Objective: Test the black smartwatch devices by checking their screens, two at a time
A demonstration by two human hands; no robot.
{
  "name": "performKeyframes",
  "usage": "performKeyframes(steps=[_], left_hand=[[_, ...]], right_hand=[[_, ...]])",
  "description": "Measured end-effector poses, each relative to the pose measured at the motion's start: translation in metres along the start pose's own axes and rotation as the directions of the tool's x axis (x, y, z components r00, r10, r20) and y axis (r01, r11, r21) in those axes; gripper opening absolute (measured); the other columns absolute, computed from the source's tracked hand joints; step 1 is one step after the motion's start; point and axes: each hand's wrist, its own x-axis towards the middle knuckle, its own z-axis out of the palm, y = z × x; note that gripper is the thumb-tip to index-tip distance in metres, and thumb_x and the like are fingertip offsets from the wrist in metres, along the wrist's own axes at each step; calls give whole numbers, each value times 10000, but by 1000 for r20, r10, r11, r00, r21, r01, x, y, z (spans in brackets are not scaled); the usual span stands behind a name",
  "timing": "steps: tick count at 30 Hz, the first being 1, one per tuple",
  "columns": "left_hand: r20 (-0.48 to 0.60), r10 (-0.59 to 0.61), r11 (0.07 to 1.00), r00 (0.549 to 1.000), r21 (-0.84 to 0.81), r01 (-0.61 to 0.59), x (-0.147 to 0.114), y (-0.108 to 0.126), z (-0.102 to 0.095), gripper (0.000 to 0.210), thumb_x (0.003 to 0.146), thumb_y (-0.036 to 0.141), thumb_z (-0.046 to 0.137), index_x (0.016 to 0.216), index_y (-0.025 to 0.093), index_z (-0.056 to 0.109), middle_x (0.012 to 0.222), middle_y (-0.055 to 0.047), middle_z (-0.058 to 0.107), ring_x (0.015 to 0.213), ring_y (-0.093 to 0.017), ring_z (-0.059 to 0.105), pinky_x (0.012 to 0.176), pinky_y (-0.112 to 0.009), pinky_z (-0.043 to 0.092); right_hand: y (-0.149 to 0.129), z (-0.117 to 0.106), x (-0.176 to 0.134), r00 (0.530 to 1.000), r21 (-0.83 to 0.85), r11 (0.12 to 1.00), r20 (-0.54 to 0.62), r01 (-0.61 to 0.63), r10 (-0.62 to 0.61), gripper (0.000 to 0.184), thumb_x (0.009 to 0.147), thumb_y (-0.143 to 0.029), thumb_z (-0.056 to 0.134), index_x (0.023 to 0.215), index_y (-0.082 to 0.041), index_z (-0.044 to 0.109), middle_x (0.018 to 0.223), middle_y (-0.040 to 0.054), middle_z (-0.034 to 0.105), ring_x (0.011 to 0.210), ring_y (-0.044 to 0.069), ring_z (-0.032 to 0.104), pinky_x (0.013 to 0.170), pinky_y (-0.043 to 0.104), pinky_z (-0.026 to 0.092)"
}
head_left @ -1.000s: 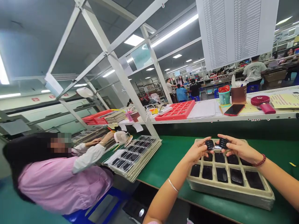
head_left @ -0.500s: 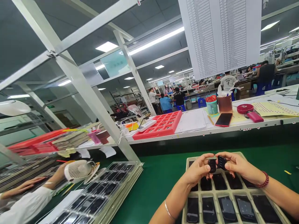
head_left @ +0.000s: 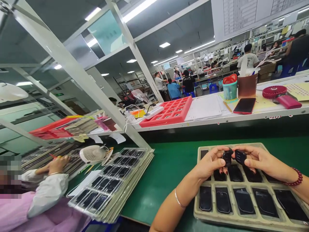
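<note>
Both hands meet over the far end of the beige tray [head_left: 243, 222] on the green table [head_left: 169, 174]: the left hand [head_left: 212, 162] pinches one small black part [head_left: 227, 158], the right hand [head_left: 260, 159] another [head_left: 240, 156], just beside at its 3 o'clock

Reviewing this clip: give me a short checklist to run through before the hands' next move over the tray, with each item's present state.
1. Left hand has a grip on a small black part: ok.
2. Right hand has a grip on a second black part: ok.
3. Both parts are held above the beige tray, not beyond its edge: ok.
4. Whether the two parts touch each other: cannot tell.
5. A free tray pocket under the hands: cannot tell; the hands cover that row.
6. Co-worker's hand stays away, beyond the stacked clear trays: ok.
</note>
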Motion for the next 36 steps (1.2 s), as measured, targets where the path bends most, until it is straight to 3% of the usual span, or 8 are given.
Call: performKeyframes(steps=[11, 15, 19, 25, 29, 32, 36], left_hand=[[-41, -3, 999, 999, 42, 4, 1, -1, -2, 704, 701, 483, 882, 1265, 181, 589, 919, -37, 659, 587, -108, 630, 537, -216, 427], [-99, 10, 997, 995, 71, -3, 3, -4, -2, 607, 765, 480, 823, 1234, 163, 606, 1023, -88, 693, 676, -140, 674, 556, -221, 448], [-184, 23, 985, 983, 171, 8, 3, -4, 2, 507, 785, 332, 777, 1231, 169, 601, 1112, -109, 701, 787, -173, 704, 618, -236, 491], [-222, 23, 967, 975, 253, 34, 2, -4, 7, 419, 700, 140, 732, 1105, 154, 623, 903, -31, 683, 651, -110, 638, 624, -230, 479], [-213, 57, 962, 975, 271, 3, 2, -8, 5, 500, 651, 73, 721, 1134, 169, 640, 993, -42, 692, 728, -119, 656, 704, -248, 517], [-209, 56, 963, 976, 270, 2, 2, -9, 2, 536, 680, 117, 745, 1204, 176, 650, 1119, -83, 697, 776, -140, 681, 638, -217, 494], [-208, 19, 983, 978, 180, 19, 2, -6, -1, 613, 797, 346, 764, 1370, 187, 612, 1201, -132, 696, 837, -195, 720, 571, -209, 484]], right_hand=[[-4, 1, 1, 999, -32, 999, 44, 9, -8, 644, 865, -552, 770, 1406, -229, 634, 1026, 102, 728, 574, 120, 540, 497, 245, 525], [-3, 0, 4, 999, -6, 1000, 40, -30, 31, 632, 901, -519, 729, 1438, -208, 606, 971, 86, 725, 646, 157, 647, 587, 283, 587], [-3, 1, 7, 998, -2, 998, 16, -59, 59, 623, 870, -416, 730, 1444, -215, 597, 1087, 113, 718, 872, 242, 707, 650, 319, 623], [-2, 3, 4, 996, -110, 991, 43, -78, 83, 532, 854, -278, 663, 1377, -186, 622, 1017, 81, 716, 710, 179, 674, 626, 311, 606], [-3, 4, 2, 994, -116, 990, 56, -84, 91, 575, 796, -197, 647, 1370, -198, 614, 1065, 82, 710, 785, 199, 690, 657, 315, 610], [-3, 3, 3, 996, -115, 990, 42, -75, 81, 579, 782, -195, 638, 1360, -206, 623, 1139, 95, 706, 784, 194, 693, 648, 310, 607], [-4, 3, 6, 998, -91, 994, -32, -57, 54, 599, 796, -276, 665, 1389, -210, 609, 1142, 101, 715, 756, 198, 684, 611, 319, 601]])
